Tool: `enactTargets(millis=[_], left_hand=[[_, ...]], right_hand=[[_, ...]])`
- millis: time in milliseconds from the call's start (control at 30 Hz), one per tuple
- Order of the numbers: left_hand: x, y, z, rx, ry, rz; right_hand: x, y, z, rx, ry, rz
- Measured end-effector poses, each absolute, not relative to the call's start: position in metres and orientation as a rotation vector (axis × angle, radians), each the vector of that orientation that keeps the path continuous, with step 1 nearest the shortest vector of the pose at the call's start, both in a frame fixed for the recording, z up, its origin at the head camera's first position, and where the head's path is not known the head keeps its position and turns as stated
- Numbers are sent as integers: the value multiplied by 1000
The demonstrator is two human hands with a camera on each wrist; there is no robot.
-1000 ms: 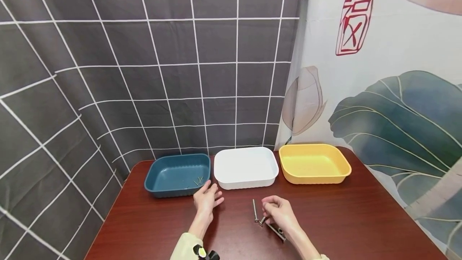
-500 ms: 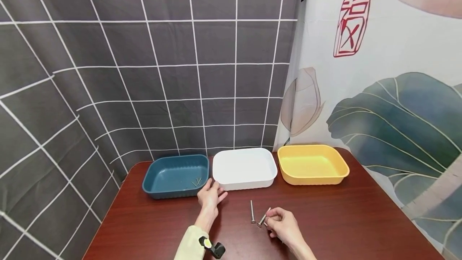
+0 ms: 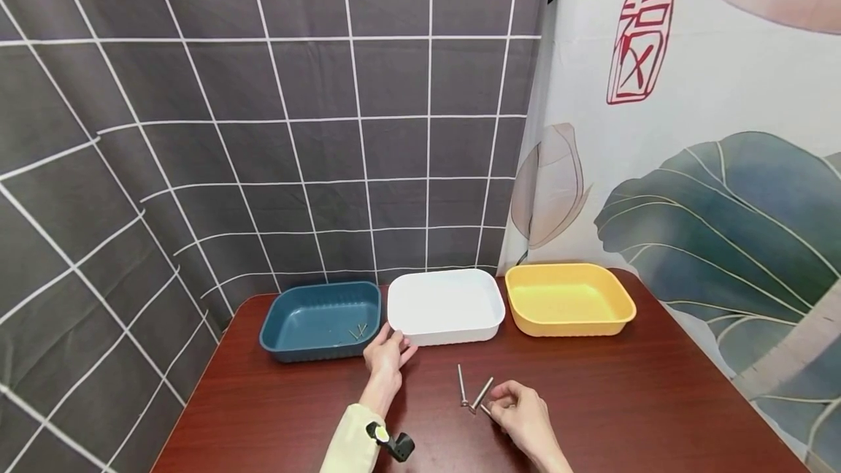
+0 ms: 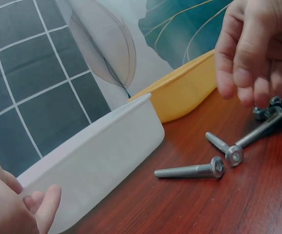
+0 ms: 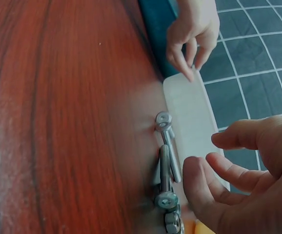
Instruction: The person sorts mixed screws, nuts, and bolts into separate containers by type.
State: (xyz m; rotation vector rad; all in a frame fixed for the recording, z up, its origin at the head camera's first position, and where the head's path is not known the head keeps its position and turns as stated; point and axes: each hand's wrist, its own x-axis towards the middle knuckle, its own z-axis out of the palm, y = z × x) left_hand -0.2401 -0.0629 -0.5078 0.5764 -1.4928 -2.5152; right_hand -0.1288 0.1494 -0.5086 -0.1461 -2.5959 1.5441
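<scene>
My left hand (image 3: 383, 356) touches the near left corner of the white tray (image 3: 427, 339), fingers extended at its rim. My right hand (image 3: 523, 414) hovers low over several metal bolts, with thumb and fingers loosely bent and nothing between them in the right wrist view. One bolt (image 4: 187, 171) lies apart, nearest the white tray. A second bolt (image 4: 219, 142) lies beside it, its round socket head close to the tip of a longer threaded bolt (image 4: 265, 127). Dark hex nuts (image 4: 261, 113) sit under the right fingers; in the head view that hand hides them.
The blue tray (image 3: 298, 352) stands left of the white one, with a few thin brass-coloured pieces (image 3: 358, 331) in it. To the right is the yellow tray (image 3: 571, 328). A gridded grey curtain (image 3: 315, 144) hangs behind the wooden table (image 3: 263, 414).
My left hand has shifted right, from the blue tray's corner to the white tray's. My right hand has moved slightly down and right, its fingers drawing away from the middle bolt.
</scene>
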Motion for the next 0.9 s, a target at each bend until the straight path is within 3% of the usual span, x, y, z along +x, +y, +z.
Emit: enactTargets(millis=[900], left_hand=[[-249, -62, -507, 612, -1404, -2535]], right_hand=[[-125, 145, -517, -24, -2777, 933]])
